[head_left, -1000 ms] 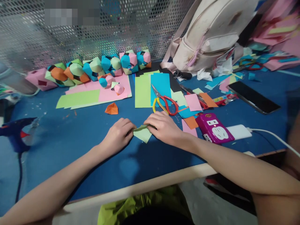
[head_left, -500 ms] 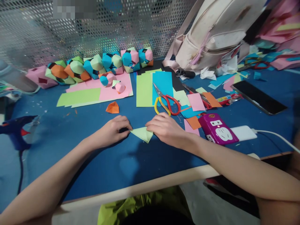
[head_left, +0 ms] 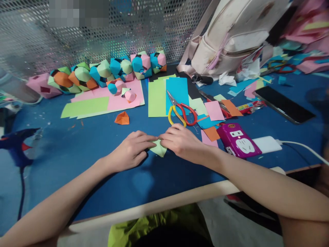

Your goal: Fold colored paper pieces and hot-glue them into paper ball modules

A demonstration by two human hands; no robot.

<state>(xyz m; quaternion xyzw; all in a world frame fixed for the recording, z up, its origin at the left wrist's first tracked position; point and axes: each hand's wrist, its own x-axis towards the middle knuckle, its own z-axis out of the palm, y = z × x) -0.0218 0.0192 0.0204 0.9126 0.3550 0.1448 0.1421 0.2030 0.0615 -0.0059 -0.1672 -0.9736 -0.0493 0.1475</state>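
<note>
Seemingly to keep its folds flat, our left hand point(head_left: 131, 149) and right hand point(head_left: 182, 141) press the green paper point(head_left: 160, 150) mid-frame, their grip unclear to us.

Place: papercraft workspace. Evidence: glue gun point(head_left: 19, 151) at tabletop's point(head_left: 64, 147) left edge; paper balls point(head_left: 102, 70) lining far edge; scissors point(head_left: 174, 102) partly on coloured sheets point(head_left: 156, 97).

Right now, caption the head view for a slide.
Left hand and right hand touch folded pale-green paper, an orange origami piece and scissors lying beyond.
</note>
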